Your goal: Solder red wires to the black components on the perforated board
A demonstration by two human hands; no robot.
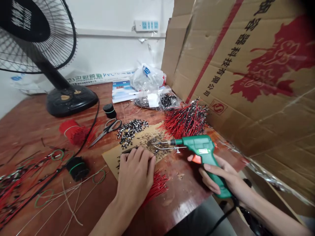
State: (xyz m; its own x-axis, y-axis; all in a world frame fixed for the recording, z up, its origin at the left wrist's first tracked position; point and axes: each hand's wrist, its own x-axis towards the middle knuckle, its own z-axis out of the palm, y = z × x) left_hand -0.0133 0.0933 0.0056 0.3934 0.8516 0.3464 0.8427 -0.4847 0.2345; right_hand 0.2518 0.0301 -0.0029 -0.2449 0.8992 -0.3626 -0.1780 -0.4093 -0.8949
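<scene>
My right hand [222, 177] grips a green soldering gun [204, 154] by its handle, one finger on the orange trigger; its metal tip points left over a scorched cardboard sheet [113, 157]. My left hand [135, 172] lies palm down on that sheet, fingers together and curled at the tips over a small dark part that I cannot make out. A bundle of red wires [157, 186] lies under and right of this hand. A large heap of red wires with black ends [187, 119] lies beyond the gun's tip.
A pile of small metal parts [130, 129], scissors [105, 129] and a black tape roll [110, 110] sit behind the sheet. A black fan [70, 100] stands at back left. Large cardboard boxes [246, 75] wall the right side. Loose wires [29, 177] cover the left.
</scene>
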